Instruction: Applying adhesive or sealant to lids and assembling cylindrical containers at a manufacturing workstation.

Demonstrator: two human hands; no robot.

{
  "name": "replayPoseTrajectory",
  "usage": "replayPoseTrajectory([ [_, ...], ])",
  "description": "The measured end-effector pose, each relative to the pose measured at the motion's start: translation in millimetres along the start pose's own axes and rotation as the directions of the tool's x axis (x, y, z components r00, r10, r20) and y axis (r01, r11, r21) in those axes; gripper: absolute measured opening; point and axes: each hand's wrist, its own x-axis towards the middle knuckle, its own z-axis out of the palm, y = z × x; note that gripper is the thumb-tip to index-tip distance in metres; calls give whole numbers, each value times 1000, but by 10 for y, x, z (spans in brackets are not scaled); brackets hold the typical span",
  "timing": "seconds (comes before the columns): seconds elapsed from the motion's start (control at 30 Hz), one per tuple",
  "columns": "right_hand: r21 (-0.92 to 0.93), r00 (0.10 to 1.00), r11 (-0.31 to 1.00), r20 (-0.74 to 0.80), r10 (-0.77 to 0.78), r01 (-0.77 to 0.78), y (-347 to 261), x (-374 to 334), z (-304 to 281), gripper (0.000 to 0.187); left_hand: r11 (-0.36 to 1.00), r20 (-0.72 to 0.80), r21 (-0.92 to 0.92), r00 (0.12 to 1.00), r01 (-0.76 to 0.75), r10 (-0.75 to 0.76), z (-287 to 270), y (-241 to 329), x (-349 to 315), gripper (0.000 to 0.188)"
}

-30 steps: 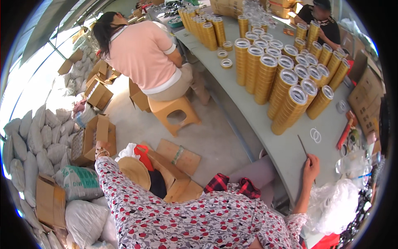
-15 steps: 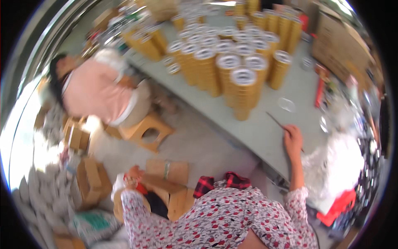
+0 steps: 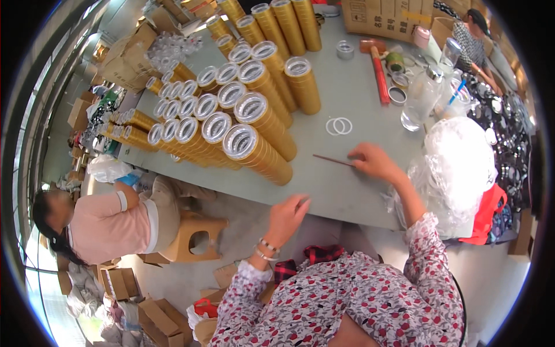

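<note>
Right hand [image 3: 374, 163] pinching 1 thin stick [image 3: 333, 160] on table [image 3: 347, 191]; left hand [image 3: 287, 215] loosely curled, empty, 2 rings [image 3: 339, 125] nearby

A single view, from a fisheye camera worn on the person's head, looks steeply down and forward over the near edge of a grey table [image 3: 352, 191]. The wearer's patterned sleeves rise from the lower edge, close under the lens; the left hand [image 3: 287, 215] hangs just off the table's near edge and the right hand [image 3: 376, 162] rests on the top near that edge. The far edge and the stacked tape rolls [image 3: 254, 147] curve toward the rim. A dark ring frames the round picture.
</note>
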Motion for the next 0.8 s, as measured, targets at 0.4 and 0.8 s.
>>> replayPoseTrajectory([
  [0.4, 582, 962, 813, -240, 134, 32, 153, 1616, -531, 36, 990, -27, -129, 999, -50, 47, 446, -123, 557, 14],
  [0.8, 165, 843, 983, -516, 153, -77, 981, 3769, -397, 91, 989, 50, -141, 998, 53, -46, 423, -84, 538, 17],
])
